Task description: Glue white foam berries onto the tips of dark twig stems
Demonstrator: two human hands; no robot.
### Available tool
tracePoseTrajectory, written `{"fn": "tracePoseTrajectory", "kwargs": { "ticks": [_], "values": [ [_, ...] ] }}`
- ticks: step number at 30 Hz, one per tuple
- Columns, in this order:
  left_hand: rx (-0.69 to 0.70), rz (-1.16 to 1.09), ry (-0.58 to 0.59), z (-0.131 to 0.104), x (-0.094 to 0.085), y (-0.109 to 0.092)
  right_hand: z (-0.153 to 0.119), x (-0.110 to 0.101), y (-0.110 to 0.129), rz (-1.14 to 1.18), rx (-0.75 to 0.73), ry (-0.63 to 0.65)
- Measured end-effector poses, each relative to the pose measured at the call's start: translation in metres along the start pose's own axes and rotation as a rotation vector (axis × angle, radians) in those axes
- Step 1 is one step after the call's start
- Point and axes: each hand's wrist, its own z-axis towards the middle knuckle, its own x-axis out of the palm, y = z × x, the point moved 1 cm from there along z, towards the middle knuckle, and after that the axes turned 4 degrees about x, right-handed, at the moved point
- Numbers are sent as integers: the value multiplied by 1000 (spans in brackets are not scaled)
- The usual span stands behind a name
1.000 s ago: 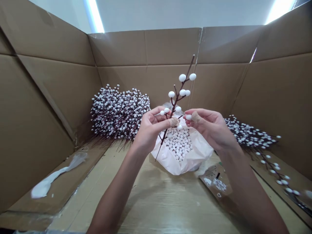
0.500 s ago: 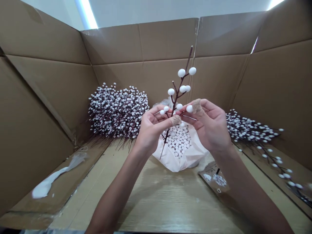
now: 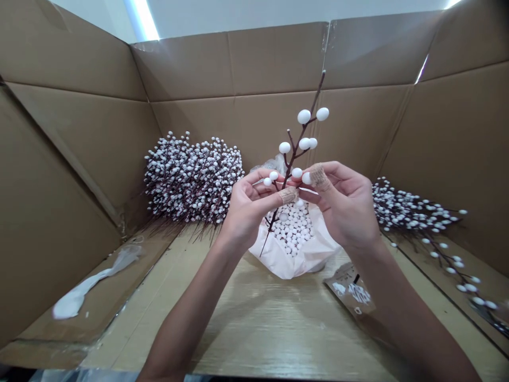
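Note:
My left hand (image 3: pixel 254 204) pinches a dark brown artificial berry stem (image 3: pixel 295 154) near its lower middle. The stem leans to the right, its bare tip up, with several white berries on short side twigs; some twig ends are bare. Fingers closed, my right hand (image 3: pixel 344 204) grips a white berry (image 3: pixel 306 178) at a side twig, close to the left fingertips. Tan tape wraps both thumbs. Below the hands, an open white bag (image 3: pixel 278 262) holds many loose white berries (image 3: pixel 293 231).
A thick pile of berry stems (image 3: pixel 193 180) lies at back left, a smaller bunch (image 3: pixel 413 207) at right with a single stem (image 3: pixel 453 265) before it. A cardboard piece with white smears (image 3: pixel 350 289) lies near my right forearm. White plastic (image 3: pixel 95 284) lies left. Cardboard walls (image 3: pixel 191 69) surround the table.
The stem has tilted slightly further right. My right thumb and the berry it grips have moved a little left, closer to the stem. The view has shifted slightly.

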Motion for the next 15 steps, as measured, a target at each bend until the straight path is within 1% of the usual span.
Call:
{"fn": "tracePoseTrajectory", "kwargs": {
  "ticks": [5,15],
  "values": [
    [8,1,1,0,1,-2,-1,0,-3,-11,-7,-18],
    [33,28,-21,0,-1,-1,0,0,-8,52,-35,2]
  ]
}}
